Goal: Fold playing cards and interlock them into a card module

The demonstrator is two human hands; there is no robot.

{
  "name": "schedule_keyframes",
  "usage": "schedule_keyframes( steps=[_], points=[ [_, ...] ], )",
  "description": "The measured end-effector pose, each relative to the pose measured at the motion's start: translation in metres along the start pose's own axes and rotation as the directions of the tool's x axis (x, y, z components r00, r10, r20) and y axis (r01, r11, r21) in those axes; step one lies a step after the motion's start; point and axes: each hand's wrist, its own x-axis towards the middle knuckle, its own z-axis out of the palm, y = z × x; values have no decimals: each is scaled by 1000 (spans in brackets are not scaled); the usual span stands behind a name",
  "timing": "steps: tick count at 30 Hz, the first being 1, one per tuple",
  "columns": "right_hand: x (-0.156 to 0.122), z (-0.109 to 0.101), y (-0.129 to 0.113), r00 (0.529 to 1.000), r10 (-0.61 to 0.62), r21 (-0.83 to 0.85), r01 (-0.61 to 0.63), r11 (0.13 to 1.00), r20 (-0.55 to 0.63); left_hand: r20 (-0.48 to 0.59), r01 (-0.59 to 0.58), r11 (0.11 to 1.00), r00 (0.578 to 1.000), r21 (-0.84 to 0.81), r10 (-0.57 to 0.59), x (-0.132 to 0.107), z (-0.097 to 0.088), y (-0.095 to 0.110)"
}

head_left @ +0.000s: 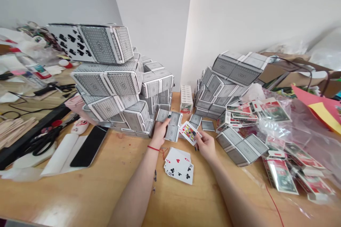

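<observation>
My left hand (160,130) is closed around the near left side of a small block built from playing cards (174,124), its patterned backs facing outward. In my right hand (206,144) is a single face card (189,133), pinched between thumb and fingers and tilted face up. The card's left edge comes close to the block; I cannot tell whether they touch. Below both hands a loose pile of playing cards (179,166) lies face up on the wooden table (197,198), with an ace of hearts and an eight of clubs showing.
Stacks of card-built boxes stand at left (122,81) and right (237,69). A card block (242,147) sits right of my hand, beside opened card cartons (282,173) and clear plastic. Leftward lie a black phone (90,146) and scissors (49,138).
</observation>
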Motion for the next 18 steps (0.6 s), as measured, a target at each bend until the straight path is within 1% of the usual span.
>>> schedule_keyframes(
  steps=[3, 7, 11, 13, 18],
  points=[
    [-3, 1, 2, 999, -39, -75, 40, 996, 19, 16, -33, 999, 999, 24, 33, 1, 0, -1],
    [-3, 1, 4, 992, -104, -175, 116, 978, 78, 18, -73, 996, 997, 51, 72, 2, -2, -2],
    [-2, 0, 6, 975, -153, -210, 186, 960, 162, 44, -89, 993, 995, 73, 85, 3, -2, -3],
    [-2, 0, 6, 967, -132, -210, 178, 961, 218, 52, -96, 992, 994, 76, 92, 2, -1, -3],
    [-3, -1, 2, 942, 30, -197, 39, 980, 335, 56, -119, 986, 992, 115, 113, 2, -2, -1]
  ],
)
